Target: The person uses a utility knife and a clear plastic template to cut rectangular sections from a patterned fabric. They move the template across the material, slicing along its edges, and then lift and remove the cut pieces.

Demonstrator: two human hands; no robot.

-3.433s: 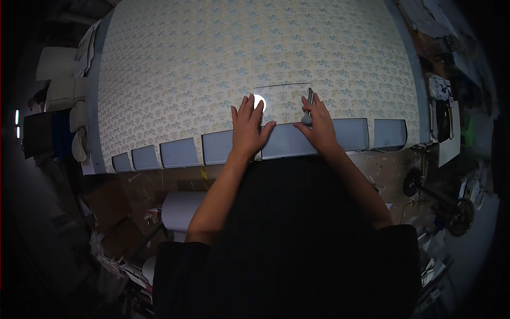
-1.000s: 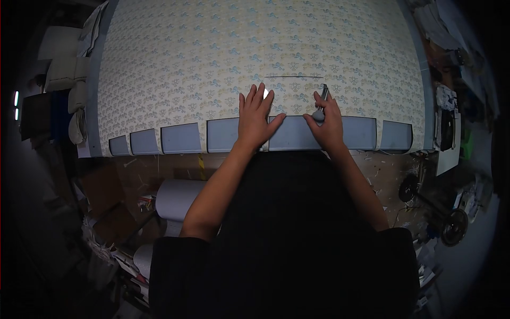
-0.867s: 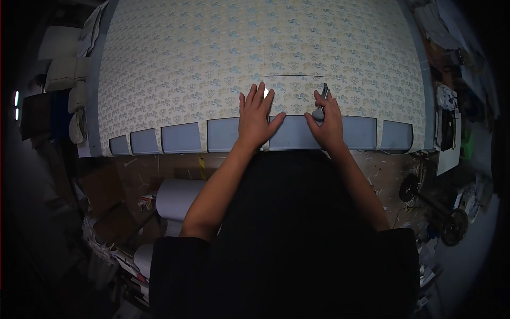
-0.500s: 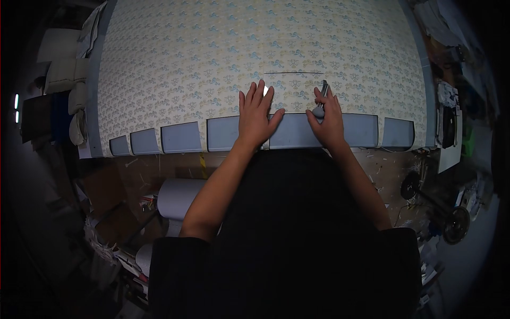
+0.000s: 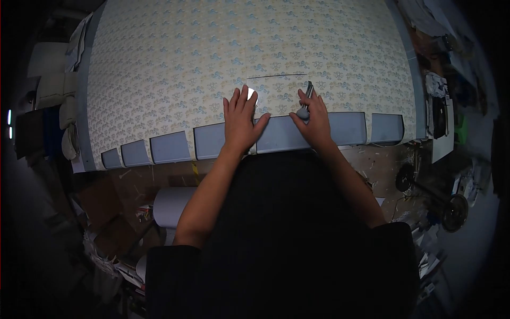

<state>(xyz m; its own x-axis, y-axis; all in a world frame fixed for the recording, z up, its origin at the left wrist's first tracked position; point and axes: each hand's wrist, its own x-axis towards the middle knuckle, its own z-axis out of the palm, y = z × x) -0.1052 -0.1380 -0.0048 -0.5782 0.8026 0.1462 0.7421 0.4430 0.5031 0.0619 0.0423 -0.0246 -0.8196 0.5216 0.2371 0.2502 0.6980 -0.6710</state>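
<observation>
Right at the near edge of the worktable (image 5: pixel 85 106), the left hand (image 5: pixel 240 123) lies flat and spread on the patterned sheet (image 5: pixel 212 48), fingers pointing away. Just beside it, the right hand (image 5: pixel 314 121) is closed around a slim knife (image 5: pixel 306 100), whose long axis runs away from the near edge toward a thin cut line (image 5: pixel 276 76) lying across both hands' front.

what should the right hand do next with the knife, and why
Probably draw the knife toward the near edge along the right side of the marked piece. The right hand grips it there, blade on the patterned sheet, below the right end of a thin cut line, while the left hand lies flat, pinning the sheet.
</observation>
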